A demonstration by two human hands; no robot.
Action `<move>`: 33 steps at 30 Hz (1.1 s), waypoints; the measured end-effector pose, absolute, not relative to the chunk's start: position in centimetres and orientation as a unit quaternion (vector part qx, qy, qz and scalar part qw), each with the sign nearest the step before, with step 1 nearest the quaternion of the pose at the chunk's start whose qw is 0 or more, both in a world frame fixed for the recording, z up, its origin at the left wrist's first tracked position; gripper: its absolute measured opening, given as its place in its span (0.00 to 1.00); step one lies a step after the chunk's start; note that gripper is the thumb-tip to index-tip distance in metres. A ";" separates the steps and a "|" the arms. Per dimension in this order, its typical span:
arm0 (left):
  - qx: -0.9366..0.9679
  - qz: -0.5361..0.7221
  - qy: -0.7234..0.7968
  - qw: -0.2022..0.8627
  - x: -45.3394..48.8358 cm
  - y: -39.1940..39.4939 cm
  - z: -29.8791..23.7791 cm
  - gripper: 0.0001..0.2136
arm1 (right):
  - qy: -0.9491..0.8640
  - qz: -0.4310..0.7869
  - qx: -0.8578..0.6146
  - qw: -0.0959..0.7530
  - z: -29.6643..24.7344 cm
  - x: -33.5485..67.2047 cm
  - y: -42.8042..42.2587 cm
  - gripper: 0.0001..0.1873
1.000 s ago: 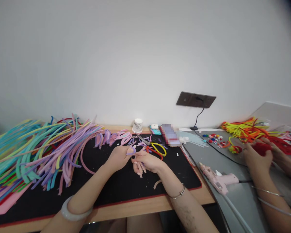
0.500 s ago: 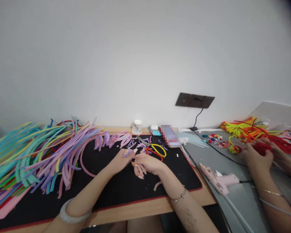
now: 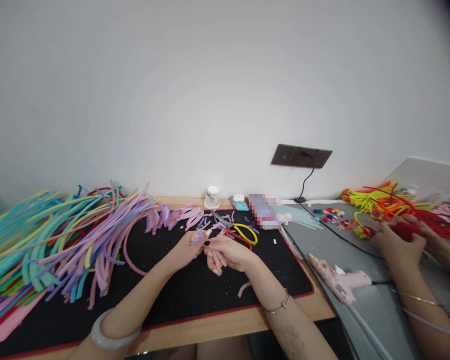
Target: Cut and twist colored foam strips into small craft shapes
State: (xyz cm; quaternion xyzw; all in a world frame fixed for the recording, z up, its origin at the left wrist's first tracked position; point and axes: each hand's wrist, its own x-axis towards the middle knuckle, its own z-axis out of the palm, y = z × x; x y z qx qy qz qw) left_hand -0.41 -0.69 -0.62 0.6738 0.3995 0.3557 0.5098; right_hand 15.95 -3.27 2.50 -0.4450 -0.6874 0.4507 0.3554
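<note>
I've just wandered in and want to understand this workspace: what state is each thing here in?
Left hand: closed, holding a purple strip
Right hand: curled, holding pink strips
Scissors: lying on the black mat, unheld; open or shut unclear
White cup: upright
White case: shut
Glue gun: lying on its side
Black cord: plugged into the wall socket
Fuzzy stems: heaped loosely
Co-worker's hand: gripping something red

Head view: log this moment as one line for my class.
left hand: holds purple chenille stem piece | right hand: holds pink chenille stem pieces | scissors: on black mat, beyond hands
</note>
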 end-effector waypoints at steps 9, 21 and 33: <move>0.665 0.380 0.385 0.515 -0.2 -0.8 -0.1 0.25 | -0.651 0.564 -0.428 0.273 3.0 15.8 -3.0 0.25; 0.717 0.366 0.413 0.426 -0.7 -0.4 -0.3 0.23 | -0.553 0.706 -0.371 0.243 1.7 15.9 -1.9 0.16; 0.683 0.338 0.448 0.468 -0.4 -0.6 0.0 0.19 | -0.622 0.628 -0.387 0.264 0.4 16.0 -1.5 0.09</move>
